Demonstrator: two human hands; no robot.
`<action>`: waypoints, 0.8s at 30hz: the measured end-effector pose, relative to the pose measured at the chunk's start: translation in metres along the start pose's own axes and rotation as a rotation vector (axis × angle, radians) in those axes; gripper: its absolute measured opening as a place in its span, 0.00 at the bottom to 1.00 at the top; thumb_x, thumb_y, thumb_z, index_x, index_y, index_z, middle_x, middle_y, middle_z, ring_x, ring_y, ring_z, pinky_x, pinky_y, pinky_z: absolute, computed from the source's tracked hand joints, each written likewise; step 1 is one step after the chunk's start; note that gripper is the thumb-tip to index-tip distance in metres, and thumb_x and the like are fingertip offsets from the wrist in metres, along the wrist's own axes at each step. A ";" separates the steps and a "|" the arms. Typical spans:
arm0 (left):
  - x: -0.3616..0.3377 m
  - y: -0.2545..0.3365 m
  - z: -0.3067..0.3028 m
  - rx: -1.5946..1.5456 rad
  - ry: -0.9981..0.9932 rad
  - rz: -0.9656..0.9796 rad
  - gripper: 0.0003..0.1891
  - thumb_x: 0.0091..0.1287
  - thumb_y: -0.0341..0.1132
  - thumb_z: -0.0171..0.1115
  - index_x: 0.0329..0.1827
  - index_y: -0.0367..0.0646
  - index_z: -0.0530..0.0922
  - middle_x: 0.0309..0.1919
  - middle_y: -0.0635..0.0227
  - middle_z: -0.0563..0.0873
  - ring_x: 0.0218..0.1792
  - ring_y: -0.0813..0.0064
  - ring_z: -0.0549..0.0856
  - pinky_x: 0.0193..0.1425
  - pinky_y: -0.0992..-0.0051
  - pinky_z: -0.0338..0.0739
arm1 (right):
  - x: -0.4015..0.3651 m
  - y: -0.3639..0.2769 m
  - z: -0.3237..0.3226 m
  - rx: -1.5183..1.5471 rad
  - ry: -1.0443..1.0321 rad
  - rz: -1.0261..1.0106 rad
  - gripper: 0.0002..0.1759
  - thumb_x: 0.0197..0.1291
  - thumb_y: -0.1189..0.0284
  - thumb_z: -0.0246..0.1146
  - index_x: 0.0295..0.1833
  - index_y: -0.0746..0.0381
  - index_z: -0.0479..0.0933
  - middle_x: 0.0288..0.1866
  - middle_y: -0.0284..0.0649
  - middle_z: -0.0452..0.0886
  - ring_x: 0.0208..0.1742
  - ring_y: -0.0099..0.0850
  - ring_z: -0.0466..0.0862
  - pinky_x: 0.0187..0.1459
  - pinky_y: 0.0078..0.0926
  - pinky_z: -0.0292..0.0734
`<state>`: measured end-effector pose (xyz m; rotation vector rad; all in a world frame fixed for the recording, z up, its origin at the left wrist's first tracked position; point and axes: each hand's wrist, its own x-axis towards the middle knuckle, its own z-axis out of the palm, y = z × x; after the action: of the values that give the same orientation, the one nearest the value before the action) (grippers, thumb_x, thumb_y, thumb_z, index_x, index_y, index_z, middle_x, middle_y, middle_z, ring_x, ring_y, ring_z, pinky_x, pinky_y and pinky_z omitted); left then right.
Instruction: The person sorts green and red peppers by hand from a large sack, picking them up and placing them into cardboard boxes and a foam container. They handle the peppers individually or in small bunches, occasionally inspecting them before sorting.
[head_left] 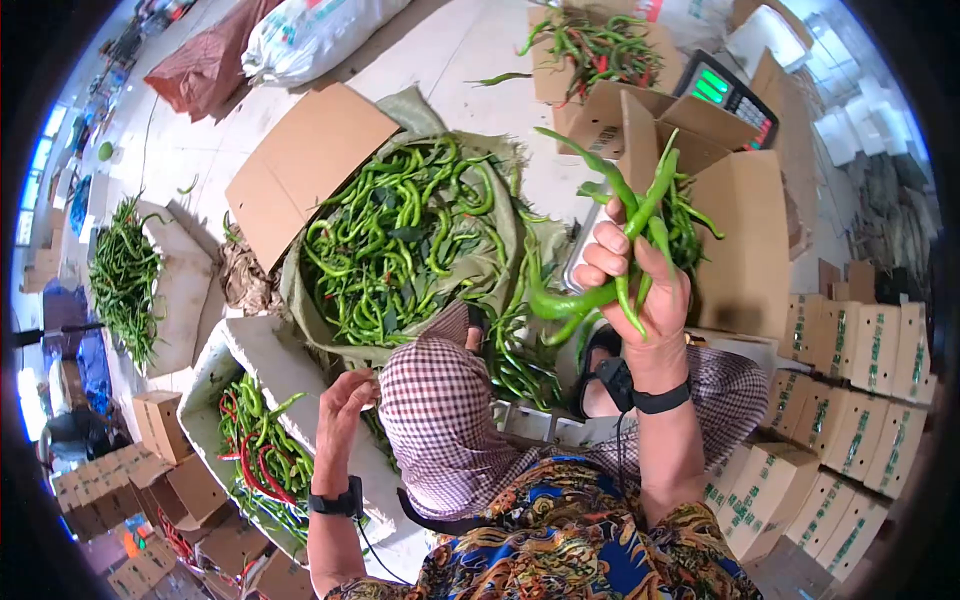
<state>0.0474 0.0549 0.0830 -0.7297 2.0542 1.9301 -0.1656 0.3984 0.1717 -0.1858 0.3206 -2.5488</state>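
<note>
My right hand (640, 285) is raised at the right, closed around several long green chili peppers (650, 205) that stick out above and below the fingers. Just behind it, more green peppers (690, 225) lie in an open cardboard box (740, 250). At the left, my left hand (345, 400) hangs beside my checked-cloth knee, near the edge of a white foam box (275, 355). Its fingers are bent together, and no pepper shows in them. Green and some red peppers (265, 450) fill that foam box. Ahead of me a large open sack (295, 290) holds a heap of green peppers (400, 235).
A digital scale (725, 95) with green digits stands at the back right. Mixed peppers (600, 50) lie on cardboard near it. Stacked printed cartons (850, 350) line the right side. Another green pepper pile (125, 275) is at far left. A full white sack (310, 35) lies behind.
</note>
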 end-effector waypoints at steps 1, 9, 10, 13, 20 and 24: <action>-0.001 -0.001 0.003 -0.015 -0.003 0.000 0.16 0.70 0.34 0.56 0.55 0.32 0.77 0.43 0.66 0.85 0.43 0.76 0.82 0.52 0.75 0.74 | -0.005 -0.009 0.006 -0.117 0.079 -0.051 0.29 0.63 0.68 0.63 0.66 0.66 0.64 0.42 0.36 0.73 0.42 0.27 0.74 0.46 0.30 0.70; -0.022 -0.021 0.007 -0.052 -0.067 -0.027 0.18 0.72 0.34 0.54 0.60 0.33 0.75 0.52 0.66 0.85 0.50 0.76 0.82 0.57 0.76 0.73 | -0.045 -0.174 0.048 -1.053 0.451 -0.326 0.20 0.66 0.74 0.59 0.62 0.69 0.71 0.46 0.40 0.80 0.45 0.29 0.80 0.49 0.26 0.76; -0.023 -0.031 0.006 -0.046 -0.079 -0.023 0.18 0.72 0.34 0.54 0.60 0.33 0.75 0.52 0.66 0.85 0.50 0.76 0.82 0.57 0.76 0.73 | -0.047 -0.185 0.052 -1.160 0.546 -0.325 0.19 0.65 0.74 0.61 0.60 0.68 0.73 0.45 0.39 0.80 0.45 0.28 0.80 0.48 0.25 0.76; -0.021 -0.035 0.017 -0.055 0.024 -0.123 0.18 0.69 0.31 0.56 0.60 0.32 0.76 0.52 0.65 0.85 0.49 0.75 0.83 0.56 0.75 0.74 | -0.048 -0.216 0.027 -1.369 0.733 -0.183 0.16 0.63 0.72 0.63 0.56 0.65 0.75 0.44 0.38 0.81 0.43 0.27 0.80 0.46 0.24 0.77; -0.012 -0.073 0.013 -0.138 0.060 -0.270 0.20 0.70 0.35 0.55 0.63 0.35 0.73 0.56 0.62 0.83 0.53 0.69 0.82 0.59 0.67 0.75 | -0.038 -0.244 -0.073 -2.028 0.455 0.123 0.30 0.60 0.63 0.67 0.61 0.72 0.71 0.42 0.39 0.81 0.42 0.26 0.81 0.40 0.21 0.77; -0.012 -0.089 0.009 -0.185 0.042 -0.311 0.22 0.72 0.38 0.52 0.65 0.37 0.71 0.58 0.61 0.81 0.56 0.66 0.80 0.60 0.65 0.75 | -0.025 -0.258 -0.082 -2.007 0.850 0.535 0.40 0.57 0.62 0.68 0.68 0.76 0.64 0.35 0.40 0.80 0.33 0.28 0.80 0.34 0.26 0.76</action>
<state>0.1009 0.0651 0.0114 -1.0677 1.6772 1.9504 -0.2938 0.6376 0.1593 0.2614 2.5543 -0.7699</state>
